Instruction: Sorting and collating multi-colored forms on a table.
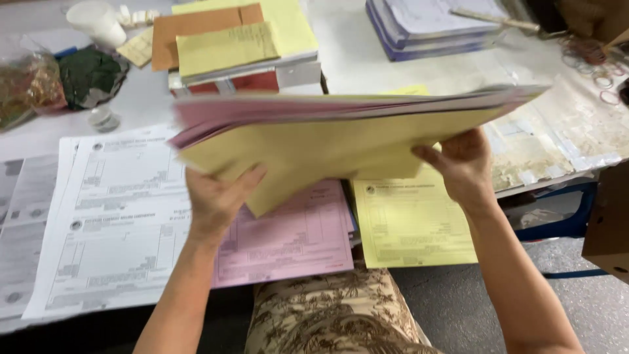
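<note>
Raised paper stack (341, 131) blocks the table (367, 59) ahead; floor (458, 308) side open.

both hands lift a sheaf of yellow and pink paper (341, 134) above the worktop (367, 59); left hand (213, 196) grips its near left edge; right hand (462, 164) its right; pink forms (295, 236) lie beneath

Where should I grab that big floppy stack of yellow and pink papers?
Probably by its two near corners from underneath, one hand each, as the left hand and right hand do: the paper stack is wide, thin and sagging, so one grip would let it droop.
</note>
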